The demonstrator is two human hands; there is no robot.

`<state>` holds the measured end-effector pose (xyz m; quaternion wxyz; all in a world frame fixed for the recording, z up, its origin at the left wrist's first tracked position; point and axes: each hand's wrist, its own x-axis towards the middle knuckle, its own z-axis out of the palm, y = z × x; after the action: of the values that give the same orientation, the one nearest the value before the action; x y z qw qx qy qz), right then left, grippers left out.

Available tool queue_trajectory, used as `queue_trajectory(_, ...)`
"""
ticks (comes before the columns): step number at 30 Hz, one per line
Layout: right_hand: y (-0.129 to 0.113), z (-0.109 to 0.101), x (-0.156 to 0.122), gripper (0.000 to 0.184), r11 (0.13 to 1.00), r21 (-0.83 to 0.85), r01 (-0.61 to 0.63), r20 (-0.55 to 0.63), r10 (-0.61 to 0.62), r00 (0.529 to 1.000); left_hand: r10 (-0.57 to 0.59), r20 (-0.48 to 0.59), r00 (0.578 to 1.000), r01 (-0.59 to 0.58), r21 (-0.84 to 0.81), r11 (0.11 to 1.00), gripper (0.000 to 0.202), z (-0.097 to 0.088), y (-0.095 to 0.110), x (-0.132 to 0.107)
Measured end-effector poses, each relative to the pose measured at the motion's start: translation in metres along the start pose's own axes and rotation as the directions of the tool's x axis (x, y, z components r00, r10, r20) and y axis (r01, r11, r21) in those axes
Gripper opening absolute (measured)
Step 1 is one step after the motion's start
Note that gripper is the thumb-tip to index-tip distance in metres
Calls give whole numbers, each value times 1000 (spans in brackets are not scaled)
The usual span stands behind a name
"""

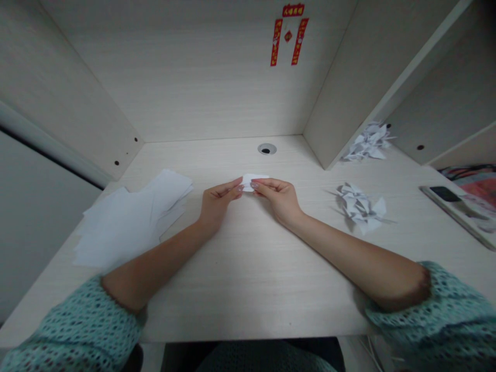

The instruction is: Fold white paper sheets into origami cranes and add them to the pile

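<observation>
Okay, here's what I've got on the head cam right now. Both hands are up near the middle of the counter, pinching a small piece of white paper between them. The left hand has it between thumb and fingertips from the left side, and the right hand does the same from the right, so neither one's open. The paper sits just above the fingertips, with its long axis running pretty much left to right across the counter. More of it seems to stick out on the right hand's side, so I'd call that hand slightly nearer, though honestly it's close.

The annoying bit is that the fingers cover the lower edge and the middle of the paper. At this resolution I can't tell whether it's flat or already folded, or how many layers there are.

Around that, a loose pile of white paper sheets lies toward the left edge of the counter, just beside the left forearm. Two folded white paper cranes sit on the right side, and a second one is up by the back right corner. Further right, a phone lies on a pale flat board, cut off by the edge of the frame, so I can't make out much there.
</observation>
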<state>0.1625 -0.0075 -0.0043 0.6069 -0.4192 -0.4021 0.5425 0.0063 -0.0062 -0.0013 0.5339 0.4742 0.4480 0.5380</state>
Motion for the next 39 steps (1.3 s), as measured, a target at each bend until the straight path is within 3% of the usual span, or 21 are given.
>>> queue_trajectory(15, 0, 1, 0, 19, 996, -67, 51, -16, -52, 999, 4, 6, 1000, -4, -13, 1000, 37, 1, 1, 1)
queue_trajectory(22, 1, -1, 2, 27, 996, -56, 71, -6, -71, 997, 4, 75, 997, -1, -43, 999, 57, -2, 2, -1)
queue_trajectory(31, -1, -4, 3, 30, 984, -98, 149, 12, -149, 989, -14, 109, 994, 7, 66, 998, 67, 0, 9, -2)
queue_trajectory(39, 0, -7, 1, 27, 923, -257, 285, 113, -264, 958, -66, 102, 993, 50, 154, 987, 50, 2, 7, 0)
